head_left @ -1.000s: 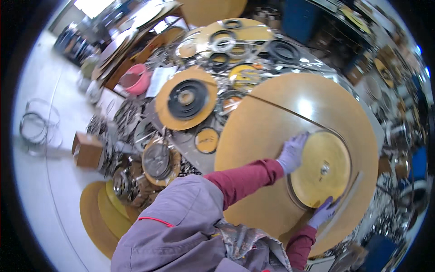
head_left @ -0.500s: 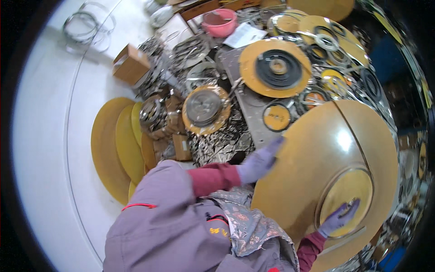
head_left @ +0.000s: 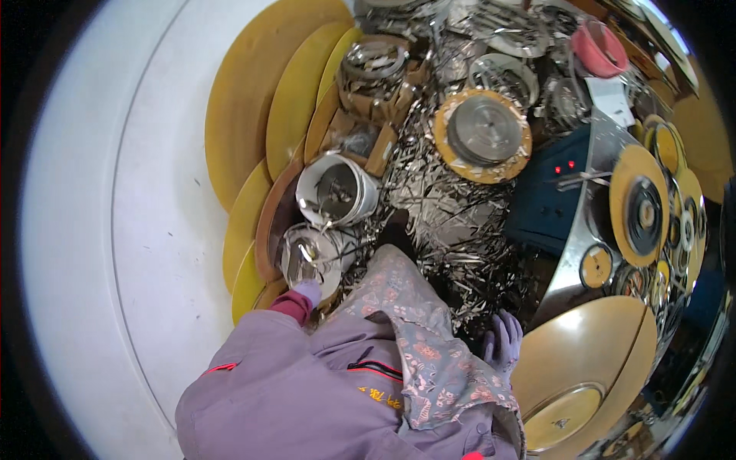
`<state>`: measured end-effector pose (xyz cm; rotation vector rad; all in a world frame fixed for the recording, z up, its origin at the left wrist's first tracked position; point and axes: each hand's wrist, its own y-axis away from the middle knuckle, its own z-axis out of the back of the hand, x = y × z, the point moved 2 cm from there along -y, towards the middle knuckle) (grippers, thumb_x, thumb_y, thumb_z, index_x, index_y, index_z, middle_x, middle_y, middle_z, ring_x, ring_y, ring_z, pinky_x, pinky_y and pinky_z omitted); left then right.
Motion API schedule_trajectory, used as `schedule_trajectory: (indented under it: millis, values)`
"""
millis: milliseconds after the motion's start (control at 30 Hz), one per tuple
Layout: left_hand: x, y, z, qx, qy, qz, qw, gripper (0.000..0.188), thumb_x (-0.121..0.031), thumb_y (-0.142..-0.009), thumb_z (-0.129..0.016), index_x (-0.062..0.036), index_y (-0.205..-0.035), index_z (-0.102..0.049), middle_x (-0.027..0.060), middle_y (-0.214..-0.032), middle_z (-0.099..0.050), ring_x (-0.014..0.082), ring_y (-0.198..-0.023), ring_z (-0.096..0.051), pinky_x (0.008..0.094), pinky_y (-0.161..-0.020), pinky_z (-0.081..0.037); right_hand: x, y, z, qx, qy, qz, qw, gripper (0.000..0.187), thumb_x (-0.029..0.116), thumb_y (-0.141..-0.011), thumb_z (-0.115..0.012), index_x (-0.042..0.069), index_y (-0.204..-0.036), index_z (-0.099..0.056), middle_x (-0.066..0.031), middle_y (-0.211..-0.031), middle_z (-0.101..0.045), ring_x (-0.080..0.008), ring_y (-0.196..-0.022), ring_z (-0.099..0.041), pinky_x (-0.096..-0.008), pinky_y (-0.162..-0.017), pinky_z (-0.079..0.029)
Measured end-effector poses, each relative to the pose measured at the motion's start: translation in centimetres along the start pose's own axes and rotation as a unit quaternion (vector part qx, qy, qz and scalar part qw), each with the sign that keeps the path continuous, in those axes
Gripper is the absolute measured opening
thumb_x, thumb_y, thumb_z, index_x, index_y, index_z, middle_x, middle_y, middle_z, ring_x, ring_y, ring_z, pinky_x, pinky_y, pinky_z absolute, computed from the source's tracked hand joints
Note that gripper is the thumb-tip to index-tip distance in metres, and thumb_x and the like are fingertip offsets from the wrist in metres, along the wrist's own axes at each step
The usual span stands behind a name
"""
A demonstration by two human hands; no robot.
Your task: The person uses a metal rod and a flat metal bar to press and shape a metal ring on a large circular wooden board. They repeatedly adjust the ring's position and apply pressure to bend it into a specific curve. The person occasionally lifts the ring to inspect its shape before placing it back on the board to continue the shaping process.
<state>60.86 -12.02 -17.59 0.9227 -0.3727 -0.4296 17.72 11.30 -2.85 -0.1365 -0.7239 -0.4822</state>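
My left hand (head_left: 309,291), in a lilac glove, reaches down at the near rim of a white container (head_left: 328,264) with something clear and shiny inside. Its fingers are mostly hidden, so a grip cannot be made out. Just beyond stands a white bucket (head_left: 314,188) with grey metal rings or strips in it. My right hand (head_left: 504,343), gloved alike, has its fingers stretched out and holds nothing. It is beside the left edge of a large tan disc (head_left: 583,337), on which a thin ring surrounds a smaller round centre.
Large yellow-tan discs (head_left: 253,100) lean along the left. Metal strip scraps (head_left: 460,222) cover the floor ahead. A disc with a stacked grey metal coil (head_left: 484,130) stands beyond them. To the right are a blue machine cabinet (head_left: 548,199) and a disc with black rings (head_left: 642,211).
My view has swung left. My left hand has gone from beside the large disc to the white container; my right hand has come off the disc's centre to its left edge.
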Motion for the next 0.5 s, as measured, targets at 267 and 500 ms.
schedule_trajectory:
  millis: [267, 500]
  values:
    - [5.1, -12.5, -0.7, -0.018, 0.139, 0.016, 0.99, 0.028, -0.024, -0.084, -0.048, -0.0018, -0.099, -0.057, 0.022, -0.104, -0.06, 0.0361, -0.099, -0.058, 0.045, -0.084, -0.047, 4.4, -6.2, -8.0, 0.08, 0.037, -0.068, 0.994, 0.033, 0.0, -0.079, -0.057, 0.002, -0.111, -0.059, -0.0149, -0.117, -0.057, -0.0331, -0.11, -0.051, -0.0408, -0.096, -0.04]
    - [10.9, -14.0, 1.6, 0.113, 0.214, 0.112, 0.964, 0.031, -0.016, -0.085, -0.046, -0.0073, -0.112, -0.057, 0.0196, -0.116, -0.057, 0.0314, -0.108, -0.056, 0.0422, -0.09, -0.045, 9.7, -13.4, -17.9, 0.221, -0.039, -0.107, 0.968, 0.03, 0.001, -0.08, -0.058, 0.004, -0.11, -0.06, -0.0149, -0.116, -0.057, -0.0319, -0.11, -0.052, -0.0383, -0.096, -0.041]
